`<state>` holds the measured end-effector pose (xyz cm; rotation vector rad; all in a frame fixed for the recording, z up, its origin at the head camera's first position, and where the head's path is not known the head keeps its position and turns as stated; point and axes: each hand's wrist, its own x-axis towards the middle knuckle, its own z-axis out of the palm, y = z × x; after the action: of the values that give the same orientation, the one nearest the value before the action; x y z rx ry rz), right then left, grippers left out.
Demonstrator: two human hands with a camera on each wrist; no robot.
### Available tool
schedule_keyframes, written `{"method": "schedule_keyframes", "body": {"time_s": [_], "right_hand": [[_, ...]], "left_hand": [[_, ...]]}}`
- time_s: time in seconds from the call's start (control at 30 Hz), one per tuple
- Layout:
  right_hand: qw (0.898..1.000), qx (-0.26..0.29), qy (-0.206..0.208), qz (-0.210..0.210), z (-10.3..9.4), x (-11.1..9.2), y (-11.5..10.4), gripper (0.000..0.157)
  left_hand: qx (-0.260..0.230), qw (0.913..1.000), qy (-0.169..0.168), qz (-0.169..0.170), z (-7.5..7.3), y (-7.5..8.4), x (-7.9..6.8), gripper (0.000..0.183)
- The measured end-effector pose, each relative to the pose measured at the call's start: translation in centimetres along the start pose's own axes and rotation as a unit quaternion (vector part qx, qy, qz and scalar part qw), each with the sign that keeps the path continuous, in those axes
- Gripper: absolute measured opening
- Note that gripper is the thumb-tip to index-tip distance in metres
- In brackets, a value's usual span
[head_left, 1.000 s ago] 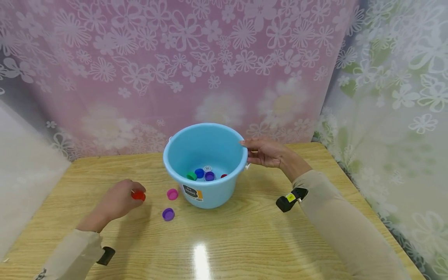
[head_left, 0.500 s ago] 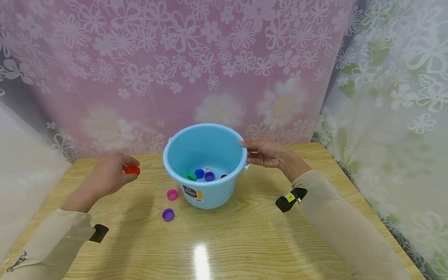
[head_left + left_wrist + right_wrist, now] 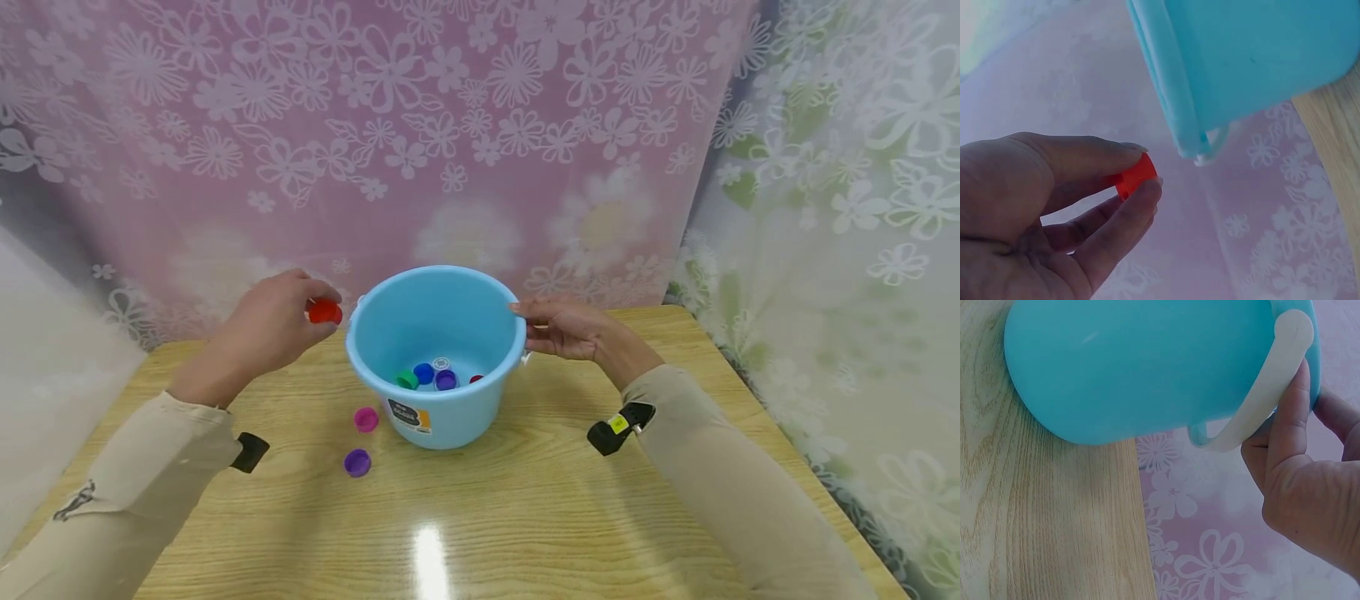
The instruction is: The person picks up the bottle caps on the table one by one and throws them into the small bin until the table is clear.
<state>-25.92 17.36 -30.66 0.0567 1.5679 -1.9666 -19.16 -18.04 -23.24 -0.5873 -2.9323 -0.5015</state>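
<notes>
Between thumb and fingers, my left hand (image 3: 277, 321) pinches a red bottle cap (image 3: 325, 312), raised just left of the bucket's rim. The left wrist view shows the cap (image 3: 1137, 176) at the fingertips, apart from the bucket wall. A light blue bucket (image 3: 447, 417) stands upright on the table. My right hand (image 3: 566, 327) grips its right rim, thumb on top and fingers beneath, beside the white handle (image 3: 1266, 394). Inside the bucket lie a green cap (image 3: 407, 380), a blue cap (image 3: 423, 373), a purple cap (image 3: 446, 381) and a partly hidden red one.
A pink cap (image 3: 366, 419) and a purple cap (image 3: 357, 462) lie on the wooden table (image 3: 525, 517), left of the bucket. A pink flowered curtain (image 3: 465, 150) hangs behind the table, and a pale one (image 3: 847, 250) along the right side.
My left hand has lifted the red cap from low over the table, moving it up and then right toward the bucket's rim. The right hand keeps its grip on the bucket.
</notes>
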Motion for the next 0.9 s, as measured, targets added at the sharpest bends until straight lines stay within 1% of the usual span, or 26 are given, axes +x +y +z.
{"method": "schedule_keyframes", "body": {"time_s": [0.03,0.17,0.27,0.47,0.67,0.8,0.9], "right_hand": [[1.000,-0.001,0.000,0.000,0.0,0.0,0.0,0.026],[1.000,-0.003,-0.001,-0.003,0.0,0.0,0.0,0.032],[1.000,-0.002,-0.003,-0.004,0.0,0.0,0.0,0.037],[1.000,-0.003,-0.006,-0.005,-0.1,0.0,0.1,0.040],[1.000,-0.008,-0.003,-0.005,-0.1,0.2,0.1,0.042],[1.000,-0.011,-0.005,-0.006,-0.1,0.0,0.1,0.038],[1.000,-0.011,-0.006,-0.006,0.0,-0.1,0.1,0.035]], "left_hand": [[-0.002,1.0000,0.005,0.005,0.0,0.4,0.3,0.026],[-0.004,0.9992,0.024,0.033,0.3,1.9,1.4,0.024],[-0.005,0.9985,0.028,0.046,0.7,2.9,2.2,0.025],[-0.025,0.9987,-0.004,0.044,1.8,4.4,3.7,0.029],[-0.025,0.9987,-0.021,0.040,3.1,5.6,5.0,0.034],[-0.020,0.9982,-0.035,0.044,3.8,6.2,6.0,0.034],[-0.007,0.9973,-0.046,0.058,4.4,6.4,6.5,0.032]]}}
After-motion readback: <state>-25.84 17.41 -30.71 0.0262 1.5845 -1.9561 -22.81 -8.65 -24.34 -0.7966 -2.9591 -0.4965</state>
